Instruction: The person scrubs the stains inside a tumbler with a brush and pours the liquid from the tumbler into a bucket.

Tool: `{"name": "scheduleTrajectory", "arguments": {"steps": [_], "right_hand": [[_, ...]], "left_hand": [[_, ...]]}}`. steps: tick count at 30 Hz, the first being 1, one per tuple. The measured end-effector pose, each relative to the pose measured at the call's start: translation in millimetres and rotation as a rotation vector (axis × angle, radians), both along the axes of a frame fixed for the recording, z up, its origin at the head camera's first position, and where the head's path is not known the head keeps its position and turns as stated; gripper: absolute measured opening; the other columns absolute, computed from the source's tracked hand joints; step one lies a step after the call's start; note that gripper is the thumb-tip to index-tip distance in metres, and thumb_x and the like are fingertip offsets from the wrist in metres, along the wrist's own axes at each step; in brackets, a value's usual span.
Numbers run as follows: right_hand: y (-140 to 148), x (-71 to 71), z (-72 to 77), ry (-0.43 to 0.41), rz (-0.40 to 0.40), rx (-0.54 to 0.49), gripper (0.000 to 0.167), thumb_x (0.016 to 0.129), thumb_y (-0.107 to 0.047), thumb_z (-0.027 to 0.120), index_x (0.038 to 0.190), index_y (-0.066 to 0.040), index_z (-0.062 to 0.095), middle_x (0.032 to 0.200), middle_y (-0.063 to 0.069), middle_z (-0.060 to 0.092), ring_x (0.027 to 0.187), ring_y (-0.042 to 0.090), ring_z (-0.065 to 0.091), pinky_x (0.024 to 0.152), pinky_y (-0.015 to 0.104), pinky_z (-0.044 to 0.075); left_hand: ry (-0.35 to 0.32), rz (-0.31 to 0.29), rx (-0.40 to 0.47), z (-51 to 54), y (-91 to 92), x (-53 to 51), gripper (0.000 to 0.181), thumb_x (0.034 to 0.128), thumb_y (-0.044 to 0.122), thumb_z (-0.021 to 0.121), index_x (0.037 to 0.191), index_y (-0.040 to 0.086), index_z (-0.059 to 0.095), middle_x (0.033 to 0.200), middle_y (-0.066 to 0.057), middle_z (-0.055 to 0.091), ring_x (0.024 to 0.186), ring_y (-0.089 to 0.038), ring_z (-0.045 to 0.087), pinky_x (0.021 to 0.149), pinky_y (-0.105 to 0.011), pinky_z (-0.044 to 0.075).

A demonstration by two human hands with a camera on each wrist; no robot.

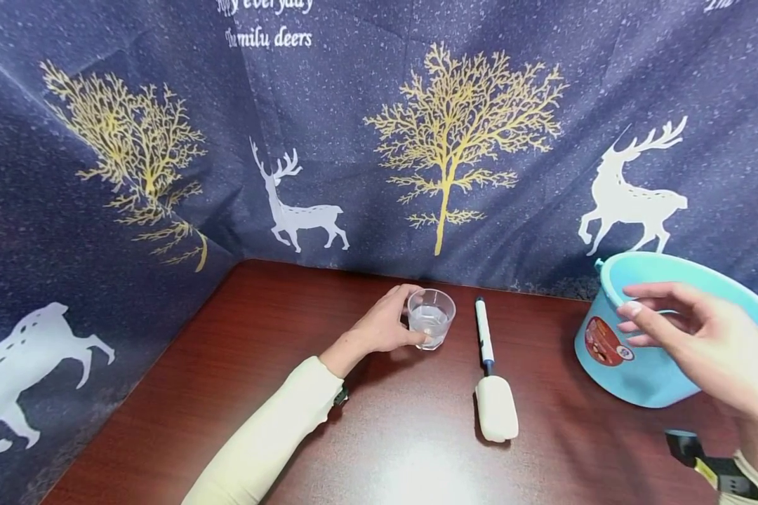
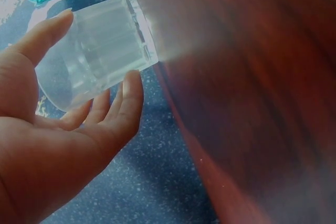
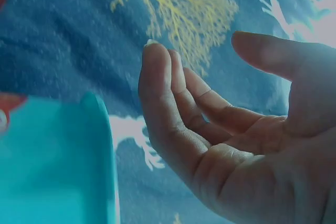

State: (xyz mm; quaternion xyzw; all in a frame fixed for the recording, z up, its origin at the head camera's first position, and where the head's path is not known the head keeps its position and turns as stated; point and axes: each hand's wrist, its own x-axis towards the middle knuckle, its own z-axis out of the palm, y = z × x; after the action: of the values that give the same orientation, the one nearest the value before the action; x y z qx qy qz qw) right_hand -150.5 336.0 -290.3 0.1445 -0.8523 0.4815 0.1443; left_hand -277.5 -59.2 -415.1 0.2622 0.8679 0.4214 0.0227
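Observation:
A clear glass with some liquid in it stands on the brown table. My left hand holds it from the left, thumb on one side and fingers round the other; the left wrist view shows the glass between thumb and fingers. Over at the right, my right hand hovers by the near side of a light blue bucket, partly covering it. Its fingers are loosely bent with nothing between them, and the right wrist view shows the thumb apart from the fingertips.
A cleaning brush with a white sponge head and a white handle lies between glass and bucket, head toward me. Behind the table hangs a dark blue cloth printed with deer and golden trees.

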Motion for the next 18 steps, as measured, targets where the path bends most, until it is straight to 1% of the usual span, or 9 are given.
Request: {"name": "scheduleTrajectory", "arguments": {"steps": [4, 5, 7, 8, 11, 12, 16, 17, 18], "right_hand": [[17, -1.1, -3.2, 0.082, 0.055, -0.225, 0.042, 0.099, 0.018, 0.057, 0.12, -0.015, 0.073, 0.097, -0.005, 0.08, 0.08, 0.004, 0.077, 0.067, 0.018, 0.061], [22, -1.6, -3.6, 0.1, 0.053, -0.257, 0.042, 0.099, 0.019, 0.056, 0.12, -0.013, 0.074, 0.096, -0.005, 0.08, 0.079, 0.004, 0.077, 0.066, 0.017, 0.06], [31, -2.4, -4.1, 0.139, -0.002, -0.254, 0.041, 0.099, 0.017, 0.055, 0.117, -0.015, 0.074, 0.093, -0.007, 0.08, 0.076, 0.002, 0.076, 0.064, 0.016, 0.06], [35, -2.9, -4.1, 0.157, -0.041, -0.232, 0.041, 0.1, 0.016, 0.056, 0.116, -0.017, 0.074, 0.092, -0.01, 0.079, 0.075, 0.001, 0.076, 0.063, 0.015, 0.059], [50, -5.2, -4.8, 0.201, -0.156, -0.112, 0.043, 0.102, 0.012, 0.055, 0.116, -0.026, 0.07, 0.092, -0.02, 0.075, 0.074, -0.007, 0.072, 0.062, 0.011, 0.057], [54, -6.0, -5.4, 0.207, -0.185, -0.1, 0.043, 0.102, 0.011, 0.055, 0.116, -0.028, 0.069, 0.092, -0.022, 0.074, 0.074, -0.008, 0.072, 0.062, 0.01, 0.057], [67, -9.4, -7.4, 0.221, -0.202, -0.163, 0.044, 0.104, 0.008, 0.052, 0.115, -0.031, 0.068, 0.092, -0.024, 0.074, 0.075, -0.011, 0.07, 0.062, 0.008, 0.055], [72, -11.1, -9.4, 0.22, -0.216, -0.176, 0.044, 0.105, 0.007, 0.051, 0.115, -0.032, 0.068, 0.092, -0.025, 0.073, 0.075, -0.012, 0.07, 0.061, 0.007, 0.054], [82, -16.0, -14.5, 0.211, -0.208, -0.212, 0.042, 0.105, 0.006, 0.051, 0.115, -0.031, 0.068, 0.092, -0.024, 0.074, 0.075, -0.011, 0.07, 0.06, 0.007, 0.054]], "left_hand": [[-0.003, -0.002, 0.0, 1.2, 0.0, 0.4, 0.085, 0.0791, 0.017, 0.093, 0.15, 0.003, 0.049, 0.138, -0.014, 0.058, 0.117, -0.029, 0.067, 0.103, -0.041, 0.056], [-0.004, -0.002, 0.003, 1.3, 0.0, 0.4, 0.085, 0.079, 0.017, 0.093, 0.15, 0.003, 0.049, 0.138, -0.014, 0.057, 0.117, -0.029, 0.067, 0.103, -0.042, 0.056], [-0.006, -0.002, 0.008, 1.3, 0.0, 0.4, 0.085, 0.079, 0.017, 0.094, 0.15, 0.003, 0.049, 0.139, -0.014, 0.057, 0.117, -0.029, 0.067, 0.104, -0.043, 0.056], [-0.006, -0.003, 0.013, 1.0, 0.1, 0.2, 0.085, 0.0789, 0.017, 0.094, 0.15, 0.003, 0.049, 0.139, -0.014, 0.057, 0.117, -0.029, 0.067, 0.104, -0.043, 0.056], [-0.002, 0.0, 0.017, -0.2, 0.2, -0.2, 0.086, 0.0789, 0.019, 0.094, 0.15, 0.003, 0.049, 0.14, -0.015, 0.056, 0.118, -0.03, 0.067, 0.104, -0.042, 0.056], [0.0, 0.002, 0.012, -1.0, 0.3, -0.6, 0.086, 0.079, 0.02, 0.095, 0.15, 0.003, 0.049, 0.141, -0.014, 0.055, 0.118, -0.029, 0.067, 0.105, -0.041, 0.056], [-0.009, 0.011, 0.012, -0.7, 0.3, -0.9, 0.088, 0.0788, 0.024, 0.096, 0.15, 0.005, 0.048, 0.141, -0.013, 0.055, 0.118, -0.029, 0.067, 0.104, -0.039, 0.055], [-0.014, 0.012, 0.011, -0.4, 0.4, -1.1, 0.09, 0.0788, 0.025, 0.096, 0.151, 0.005, 0.047, 0.141, -0.013, 0.055, 0.119, -0.029, 0.067, 0.104, -0.038, 0.055], [-0.022, 0.014, 0.009, 0.2, 0.5, -1.1, 0.091, 0.0788, 0.026, 0.096, 0.152, 0.005, 0.047, 0.142, -0.013, 0.055, 0.119, -0.029, 0.067, 0.105, -0.038, 0.054]]}}
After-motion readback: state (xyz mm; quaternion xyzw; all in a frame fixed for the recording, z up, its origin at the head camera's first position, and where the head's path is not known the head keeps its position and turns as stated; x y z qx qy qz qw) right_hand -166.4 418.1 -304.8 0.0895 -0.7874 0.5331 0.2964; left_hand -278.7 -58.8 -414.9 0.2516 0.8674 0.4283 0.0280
